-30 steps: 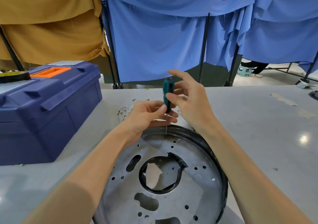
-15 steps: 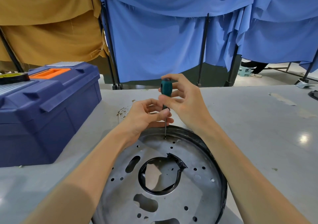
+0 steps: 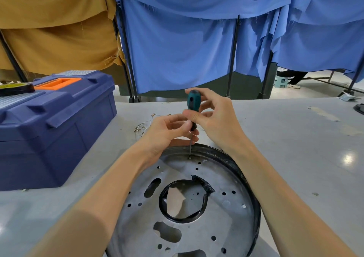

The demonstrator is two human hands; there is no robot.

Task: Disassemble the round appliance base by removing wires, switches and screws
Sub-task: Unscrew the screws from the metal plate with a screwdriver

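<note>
The round appliance base (image 3: pixel 226 213), a grey metal disc with many holes and a black rim, lies on the table in front of me. A teal-handled screwdriver (image 3: pixel 193 103) stands upright with its tip on a screw (image 3: pixel 189 157) near the disc's far edge. My right hand (image 3: pixel 214 118) grips the handle with curled fingers. My left hand (image 3: pixel 167 130) pinches the lower handle and shaft and rests against the rim. A black gasket (image 3: pixel 204 185) lines the central opening, torn at its upper right.
A blue toolbox (image 3: pixel 53 122) with an orange handle stands at the left, a tape roll (image 3: pixel 13 88) on its lid. Loose wires (image 3: pixel 143 126) lie on the table (image 3: pixel 295 138) behind my left hand. Blue and tan cloth screens hang beyond the table's far edge.
My right hand's fingers have curled round the screwdriver handle from an open spread. The screwdriver stays upright on the same screw and my left hand keeps its hold.
</note>
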